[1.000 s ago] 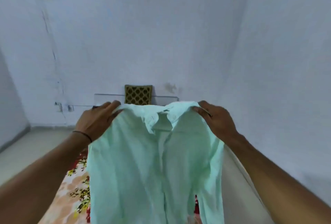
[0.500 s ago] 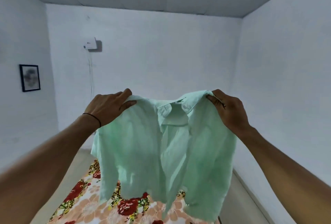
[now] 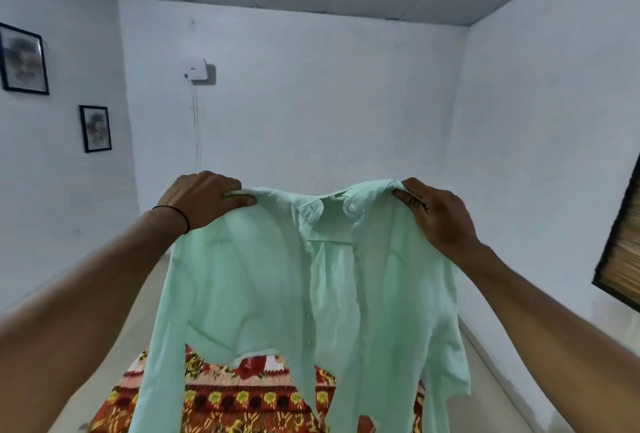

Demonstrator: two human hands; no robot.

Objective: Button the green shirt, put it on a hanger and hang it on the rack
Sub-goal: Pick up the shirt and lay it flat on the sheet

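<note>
The plain mint-green fabric shirt (image 3: 263, 294) carries a white round button (image 3: 352, 207) at its collar. Below the shirt is a red, yellow and cream floral-patterned bedspread (image 3: 242, 394); behind the shirt, pale bluish-white walls (image 3: 329, 103).

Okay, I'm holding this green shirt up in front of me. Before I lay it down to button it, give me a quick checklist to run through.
1. Left hand grips one shoulder of the shirt: ok.
2. Right hand grips the other shoulder, beside the collar: ok.
3. Collar button fastened: not ok, the collar lies open.
4. Lower buttons fastened: cannot tell, folds hide the front.
5. Bedspread below, ready as a surface: ok where it shows.
6. Hanger and rack at hand: cannot tell, neither is in view.
</note>
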